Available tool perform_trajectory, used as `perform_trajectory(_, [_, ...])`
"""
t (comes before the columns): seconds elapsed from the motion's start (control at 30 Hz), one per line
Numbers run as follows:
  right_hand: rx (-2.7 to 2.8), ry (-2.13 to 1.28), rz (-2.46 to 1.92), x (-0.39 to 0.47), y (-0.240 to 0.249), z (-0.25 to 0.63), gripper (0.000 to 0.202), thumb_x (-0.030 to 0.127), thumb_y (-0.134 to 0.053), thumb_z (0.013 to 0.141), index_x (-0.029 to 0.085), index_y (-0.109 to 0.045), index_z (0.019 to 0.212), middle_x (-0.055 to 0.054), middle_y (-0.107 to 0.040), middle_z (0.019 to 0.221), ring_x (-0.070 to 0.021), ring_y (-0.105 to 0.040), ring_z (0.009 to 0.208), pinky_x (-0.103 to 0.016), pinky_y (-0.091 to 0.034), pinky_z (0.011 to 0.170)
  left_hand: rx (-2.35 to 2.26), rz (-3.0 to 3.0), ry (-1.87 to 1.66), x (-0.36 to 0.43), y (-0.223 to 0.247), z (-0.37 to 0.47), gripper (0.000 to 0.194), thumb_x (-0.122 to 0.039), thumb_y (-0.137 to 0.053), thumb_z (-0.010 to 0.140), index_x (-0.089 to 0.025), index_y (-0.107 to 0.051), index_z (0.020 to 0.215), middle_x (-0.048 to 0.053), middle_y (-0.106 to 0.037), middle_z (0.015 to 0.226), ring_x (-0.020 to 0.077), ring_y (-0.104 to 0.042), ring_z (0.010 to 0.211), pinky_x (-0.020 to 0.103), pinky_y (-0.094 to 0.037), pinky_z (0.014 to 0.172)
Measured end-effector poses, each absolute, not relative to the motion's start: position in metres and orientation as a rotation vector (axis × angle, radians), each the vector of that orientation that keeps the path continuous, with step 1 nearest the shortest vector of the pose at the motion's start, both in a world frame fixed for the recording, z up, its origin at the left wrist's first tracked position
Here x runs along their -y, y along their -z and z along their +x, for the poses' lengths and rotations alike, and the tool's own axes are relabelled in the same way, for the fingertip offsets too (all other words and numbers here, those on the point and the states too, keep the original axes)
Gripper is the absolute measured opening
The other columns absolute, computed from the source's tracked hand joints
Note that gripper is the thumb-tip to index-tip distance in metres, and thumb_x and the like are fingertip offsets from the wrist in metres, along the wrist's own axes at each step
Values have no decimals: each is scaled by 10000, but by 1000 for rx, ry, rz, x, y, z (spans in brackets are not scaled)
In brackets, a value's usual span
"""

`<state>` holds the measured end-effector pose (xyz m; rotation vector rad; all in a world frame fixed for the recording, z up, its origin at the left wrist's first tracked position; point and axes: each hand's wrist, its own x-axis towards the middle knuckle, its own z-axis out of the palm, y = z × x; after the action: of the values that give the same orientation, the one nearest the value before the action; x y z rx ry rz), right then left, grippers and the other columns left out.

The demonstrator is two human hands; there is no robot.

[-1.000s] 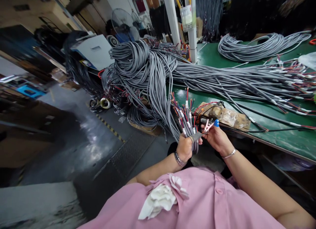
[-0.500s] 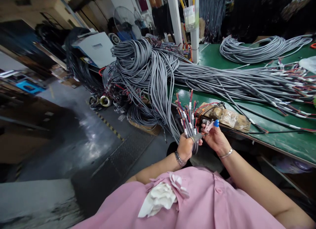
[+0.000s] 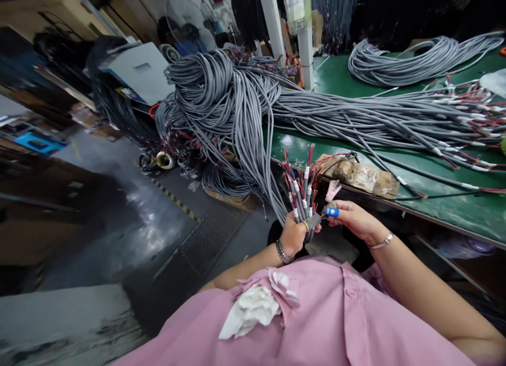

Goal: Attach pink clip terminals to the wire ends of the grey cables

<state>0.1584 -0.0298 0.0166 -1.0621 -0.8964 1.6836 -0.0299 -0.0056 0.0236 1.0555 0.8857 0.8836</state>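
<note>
My left hand (image 3: 294, 235) is wrapped round a bundle of grey cables (image 3: 302, 197) whose white-banded ends fan upward into thin red, blue and other coloured wires. A grey covering wraps its thumb. Close beside it on the right, my right hand (image 3: 350, 218) pinches at the wire tips by the left thumb, with blue tape on one finger. Between its fingers is something small that I cannot make out fully; a pale pink clip-like piece (image 3: 333, 190) sticks up just above them.
A large heap of grey cables (image 3: 245, 102) lies over the green table (image 3: 446, 203) and hangs off its left end. On the table's near edge sits a tape-wrapped block (image 3: 366, 179). A coiled cable bundle (image 3: 395, 66) lies farther back, near a white post (image 3: 305, 55).
My right hand has turned, its fingers now lower and closed near the left thumb; the pink piece points upward above them. The whole view has shifted slightly.
</note>
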Motion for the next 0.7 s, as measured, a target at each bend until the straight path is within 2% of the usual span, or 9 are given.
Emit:
perform_trajectory(0.23, [1073, -1544, -1161, 28, -26, 148, 279, 407, -766, 696, 148, -664, 680, 15, -591, 618, -98, -476, 571, -250, -380, 591, -883, 1168, -765, 6, -17, -36, 260, -354, -759, 685, -109, -677, 716, 46, -653, 581, 154, -608, 523, 241, -454, 490])
perform_trajectory(0.43, [1051, -1546, -1063, 36, -29, 131, 300, 460, -712, 755, 171, -643, 713, 1, -626, 605, -138, -556, 591, -300, -449, 660, -876, 1256, -611, 5, -19, -40, 276, -360, -767, 672, -101, -679, 707, 51, -643, 563, 143, -588, 504, 227, -411, 469])
perform_trajectory(0.6, [873, -1556, -1040, 42, -16, 142, 325, 467, -719, 758, 169, -694, 887, -46, -670, 834, -143, -590, 730, -289, -470, 713, -880, 1162, -791, 2, -23, -37, 276, -376, -739, 702, -112, -665, 675, 49, -638, 561, 141, -593, 512, 230, -419, 484])
perform_trajectory(0.7, [822, -1597, -993, 47, -10, 144, 345, 385, -793, 696, 191, -683, 960, -39, -664, 886, -140, -593, 745, -283, -478, 703, -873, 1092, -881, 0, -26, -35, 277, -379, -736, 703, -119, -656, 652, 53, -646, 580, 149, -608, 542, 241, -450, 516])
